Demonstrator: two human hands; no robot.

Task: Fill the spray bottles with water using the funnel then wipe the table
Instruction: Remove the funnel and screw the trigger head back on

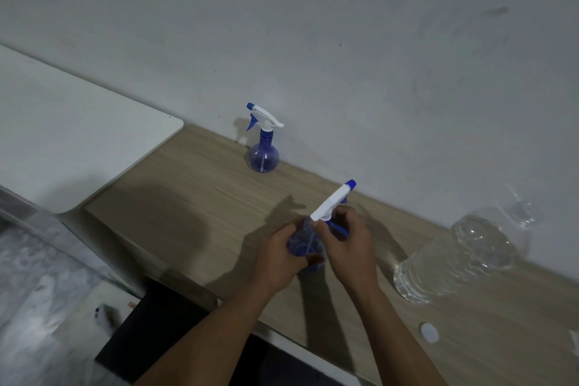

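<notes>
Head view: left grip (279, 257) and right grip (347, 244) clasp spray bottle (303, 243), nozzle (350, 184) pointing up-right.

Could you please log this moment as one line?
left hand: holds bottle | right hand: grips sprayer | second bottle: by wall

A round-bellied blue spray bottle (263, 157) with a white and blue top stands upright at the far edge of the counter (194, 185), by the wall. A second spray bottle (304, 243) is held mid-counter: the left hand (280, 255) grips its body, and the right hand (349, 241) pinches the collar of its tilted trigger head (332, 201). A large clear water bottle (451, 260) stands to the right, and a white cap (429, 332) lies nearer.
</notes>
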